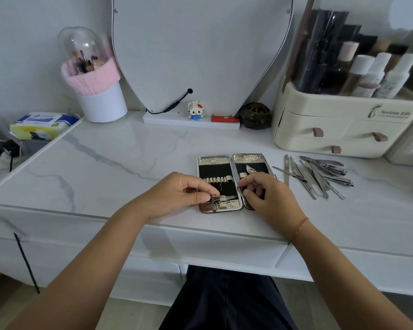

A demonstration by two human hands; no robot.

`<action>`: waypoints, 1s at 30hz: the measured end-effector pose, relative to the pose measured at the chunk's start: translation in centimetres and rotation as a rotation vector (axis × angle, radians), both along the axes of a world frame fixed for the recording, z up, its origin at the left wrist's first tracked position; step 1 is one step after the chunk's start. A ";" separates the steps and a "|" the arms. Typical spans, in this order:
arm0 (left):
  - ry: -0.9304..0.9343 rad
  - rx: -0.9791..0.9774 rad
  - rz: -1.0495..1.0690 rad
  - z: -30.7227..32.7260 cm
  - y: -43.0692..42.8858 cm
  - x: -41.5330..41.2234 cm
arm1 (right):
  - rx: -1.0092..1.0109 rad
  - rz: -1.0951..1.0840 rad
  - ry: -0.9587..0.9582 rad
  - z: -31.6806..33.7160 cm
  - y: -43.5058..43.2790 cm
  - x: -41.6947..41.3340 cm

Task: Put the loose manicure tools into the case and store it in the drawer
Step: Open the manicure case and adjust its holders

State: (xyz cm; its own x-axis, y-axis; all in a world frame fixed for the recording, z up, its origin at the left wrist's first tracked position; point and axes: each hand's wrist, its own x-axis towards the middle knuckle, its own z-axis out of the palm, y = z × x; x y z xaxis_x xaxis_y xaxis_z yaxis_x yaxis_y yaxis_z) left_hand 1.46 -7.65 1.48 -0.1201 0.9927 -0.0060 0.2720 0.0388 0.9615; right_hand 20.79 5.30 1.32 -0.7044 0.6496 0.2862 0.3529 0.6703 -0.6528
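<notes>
The manicure case (215, 161) lies open flat near the table's front edge, silver-rimmed with black lining and a row of silver loops. My left hand (177, 194) pinches a small silver nail clipper (221, 199) lying across the lower end of the case's left half. My right hand (265, 194) rests on the lower part of the right half, fingers curled; whether it holds anything is hidden. A leaf-shaped tool (250, 169) sits in the right half. A pile of several loose steel tools (320, 175) lies on the table to the right of the case.
A cream organizer with small drawers (332, 132) and bottles stands at the back right. A mirror (200, 48), a toy figure (195, 111), a red item (224, 119) and a dark round ornament (255, 115) line the back. A brush holder (98, 91) stands back left. The table's own drawer front (200, 246) is below the edge.
</notes>
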 end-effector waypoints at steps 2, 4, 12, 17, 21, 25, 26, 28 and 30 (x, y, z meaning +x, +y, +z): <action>-0.011 -0.002 -0.044 0.2 -0.1 -0.1 | 0.005 -0.001 -0.001 0.0 0.0 -0.1; 0.030 0.014 -0.034 0.4 0.1 0.1 | 0.005 -0.002 -0.006 0.0 0.0 -0.2; 0.126 0.007 -0.038 0.3 0.1 -0.7 | 0.007 0.007 -0.022 0.1 -0.1 -0.1; 0.109 0.033 -0.009 0.5 -0.1 -1.1 | 0.079 0.023 0.011 0.5 -0.5 0.0; 0.095 0.088 0.027 0.2 -0.4 -0.7 | 0.206 0.093 -0.055 0.5 -1.5 -0.4; 0.212 0.153 0.128 -0.5 -0.2 -0.1 | 0.000 0.165 -0.063 1.2 -1.1 -1.0; 0.231 0.167 0.147 -0.6 -0.1 0.1 | -0.051 0.174 -0.078 1.4 -0.9 -1.1; 0.229 0.184 0.135 -0.7 -0.2 0.4 | -0.093 0.173 -0.101 1.6 -0.6 -1.2; 0.187 0.179 0.100 -0.5 -0.4 0.4 | -0.101 0.163 -0.116 1.6 -0.5 -1.4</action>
